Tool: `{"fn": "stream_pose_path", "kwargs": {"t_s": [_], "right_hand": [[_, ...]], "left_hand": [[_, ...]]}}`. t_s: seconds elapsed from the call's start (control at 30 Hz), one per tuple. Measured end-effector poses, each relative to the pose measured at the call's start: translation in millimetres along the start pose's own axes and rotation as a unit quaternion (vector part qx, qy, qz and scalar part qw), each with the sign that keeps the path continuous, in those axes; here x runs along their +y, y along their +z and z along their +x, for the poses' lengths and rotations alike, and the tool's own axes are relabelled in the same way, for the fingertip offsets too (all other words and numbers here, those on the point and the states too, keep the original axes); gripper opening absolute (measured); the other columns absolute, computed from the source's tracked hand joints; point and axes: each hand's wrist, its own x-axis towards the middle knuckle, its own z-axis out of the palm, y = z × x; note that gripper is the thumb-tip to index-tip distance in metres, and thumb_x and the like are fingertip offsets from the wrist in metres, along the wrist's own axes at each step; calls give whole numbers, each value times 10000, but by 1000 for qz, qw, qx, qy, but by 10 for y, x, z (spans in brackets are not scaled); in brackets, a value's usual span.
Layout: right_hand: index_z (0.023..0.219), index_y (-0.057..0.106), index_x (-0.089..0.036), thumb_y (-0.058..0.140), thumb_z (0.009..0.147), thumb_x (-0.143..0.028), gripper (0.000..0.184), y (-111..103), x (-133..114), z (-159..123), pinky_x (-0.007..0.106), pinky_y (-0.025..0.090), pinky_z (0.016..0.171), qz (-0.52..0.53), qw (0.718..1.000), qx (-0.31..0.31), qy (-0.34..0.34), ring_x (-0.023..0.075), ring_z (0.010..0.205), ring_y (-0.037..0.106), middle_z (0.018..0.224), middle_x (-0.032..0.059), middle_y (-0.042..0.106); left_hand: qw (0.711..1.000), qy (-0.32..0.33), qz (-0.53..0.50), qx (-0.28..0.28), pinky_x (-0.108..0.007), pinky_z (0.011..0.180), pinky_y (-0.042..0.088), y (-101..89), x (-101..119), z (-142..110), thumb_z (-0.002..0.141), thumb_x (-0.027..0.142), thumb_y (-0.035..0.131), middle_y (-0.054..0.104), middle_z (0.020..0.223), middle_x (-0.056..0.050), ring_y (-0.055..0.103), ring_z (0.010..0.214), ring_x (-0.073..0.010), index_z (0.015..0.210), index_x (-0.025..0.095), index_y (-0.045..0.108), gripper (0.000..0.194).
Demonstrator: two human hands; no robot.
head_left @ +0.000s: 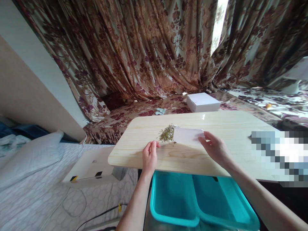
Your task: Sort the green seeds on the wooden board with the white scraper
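We seemed to be working the speckled pile (167, 133), our right hand (214, 148) pinching the white card (189, 135) at its right edge; our left hand (150, 155) curled nearer us, its grip unclear. Moving next called for steadiness.

from where i stand, the right hand (216, 150) has its fingers pinched on the near end of a white card (188, 136), whose far end meets a loose heap of small green-brown grains (167, 133) on the pale wooden tabletop (131, 146). the left hand (149, 156), loosely bent and holding nothing i can see, is just beside the heap, on its near side. below the table's near edge, two turquoise bins (175, 221) sit side by side between the forearms. past the far edge i see a white box (203, 99) and a small bluish cloth (160, 111), with heavy flowered curtains (144, 48) behind. leftward, a white case (93, 162) lies near a pillow (36, 157).
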Motion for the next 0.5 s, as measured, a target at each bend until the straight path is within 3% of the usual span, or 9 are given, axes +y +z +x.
{"fn": "stream_pose_path", "kwargs": {"t_s": [0.5], "right_hand": [[840,611,-217,501,813,-318,152,-79,2,-68,263,508,560,20,999,-4,30,165,619,655,820,37,720]], "left_hand": [[1000,-7,9,-5,-284,768,463,-3,-1,-3,862,510,459,668,737,-29,623,809,-195,789,192,647,376]]}}
